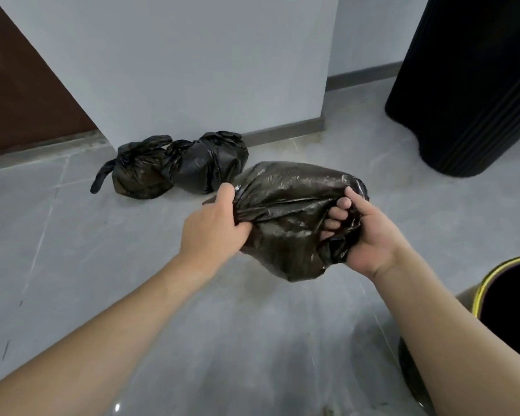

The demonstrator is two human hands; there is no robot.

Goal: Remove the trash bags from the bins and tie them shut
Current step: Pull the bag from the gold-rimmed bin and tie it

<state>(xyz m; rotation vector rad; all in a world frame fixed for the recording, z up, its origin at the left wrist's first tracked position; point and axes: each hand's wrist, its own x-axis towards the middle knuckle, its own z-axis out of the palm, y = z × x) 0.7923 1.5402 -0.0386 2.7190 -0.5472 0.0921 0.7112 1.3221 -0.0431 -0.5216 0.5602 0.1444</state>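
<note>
A black trash bag (285, 214) hangs in the air in front of me, held from both sides. My left hand (213, 226) grips a bunch of its plastic on the left. My right hand (364, 232) grips the bunched plastic on the right, fingers curled into the folds. Two tied black bags lie on the floor against the wall: one (138, 172) on the left with a loose tail, one (207, 163) on the right. A bin with a yellow rim (487, 283) stands at the lower right, partly cut off; its inside looks dark.
A tall black ribbed bin (475, 85) stands at the upper right. A white wall corner (192, 61) with a grey skirting board is straight ahead, and a brown door (21, 85) is at the far left. The floor (72, 250) is grey tile.
</note>
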